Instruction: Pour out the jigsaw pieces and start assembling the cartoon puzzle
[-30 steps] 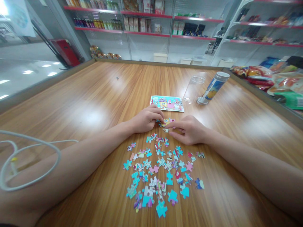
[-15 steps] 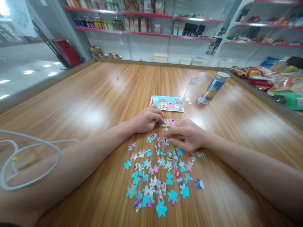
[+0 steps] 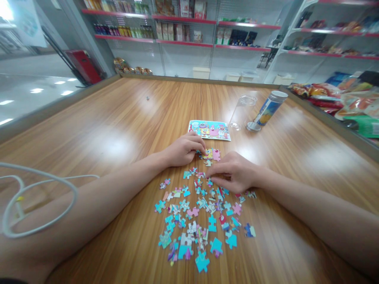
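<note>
My left hand is curled, its fingertips on a small strip of joined puzzle pieces showing yellow and pink cartoon figures. Its fingers cover the strip's left end. Just below the strip is a small pale piece. My right hand has thumb and forefinger drawn together at a small blue puzzle piece, partly hidden by the fingertips. Many loose puzzle pieces, mostly blue with some pink and white, lie spread between my forearms. Beyond my hands lies a picture card with cartoon characters.
Behind the card, to the right, stand a clear plastic jar, a blue can and a silver lid. A white cable loops over my left forearm. Snack packets are heaped past the right table edge; stocked shelves line the back.
My right hand has shifted slightly down towards me, its thumb and forefinger closer together. The pale piece below the strip now shows more fully. My left hand stays put.
</note>
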Demonstrator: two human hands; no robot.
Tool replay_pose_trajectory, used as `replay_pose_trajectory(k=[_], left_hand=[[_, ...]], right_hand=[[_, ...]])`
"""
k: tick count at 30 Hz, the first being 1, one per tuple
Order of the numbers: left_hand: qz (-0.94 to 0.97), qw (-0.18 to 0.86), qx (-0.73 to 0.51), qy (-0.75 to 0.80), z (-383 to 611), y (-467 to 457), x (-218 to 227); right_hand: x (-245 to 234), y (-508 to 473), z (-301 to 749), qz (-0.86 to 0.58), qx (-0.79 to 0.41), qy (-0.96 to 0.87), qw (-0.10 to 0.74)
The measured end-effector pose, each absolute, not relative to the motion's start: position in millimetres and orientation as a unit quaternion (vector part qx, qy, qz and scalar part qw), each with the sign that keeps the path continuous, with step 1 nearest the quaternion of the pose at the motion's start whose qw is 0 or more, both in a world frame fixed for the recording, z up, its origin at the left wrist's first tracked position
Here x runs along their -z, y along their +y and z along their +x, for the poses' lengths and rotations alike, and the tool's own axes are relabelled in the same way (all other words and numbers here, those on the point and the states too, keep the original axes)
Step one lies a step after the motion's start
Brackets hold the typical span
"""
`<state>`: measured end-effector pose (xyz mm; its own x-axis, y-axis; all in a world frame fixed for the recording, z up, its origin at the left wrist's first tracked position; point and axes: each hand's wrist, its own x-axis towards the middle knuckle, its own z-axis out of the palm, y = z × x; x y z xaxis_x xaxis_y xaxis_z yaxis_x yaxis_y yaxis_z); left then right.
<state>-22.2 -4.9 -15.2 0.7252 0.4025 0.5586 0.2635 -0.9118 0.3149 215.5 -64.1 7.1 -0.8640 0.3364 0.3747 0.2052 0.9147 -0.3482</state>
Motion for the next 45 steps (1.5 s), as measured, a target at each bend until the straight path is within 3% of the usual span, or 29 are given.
replay_pose_trajectory(k=[14,22,28,45], left_hand=[[0.920,0.110,-0.334,0.172,-21.9,-3.4,16.7],[0.921,0.111,-0.334,0.169,-22.0,-2.6,18.1],[0.920,0.108,-0.335,0.172,-22.0,-2.3,18.7],[0.918,0.112,-0.339,0.172,-21.9,-3.3,17.8]], right_hand=[[-6.4,-69.8,213.5,-0.110,-0.183,-0.965,0.151],[-8.3,-77.1,208.0,-0.062,-0.214,-0.962,0.158],[-5.8,-71.6,212.7,-0.112,-0.210,-0.948,0.212],[-10.7,-71.8,212.2,-0.124,-0.181,-0.963,0.157]])
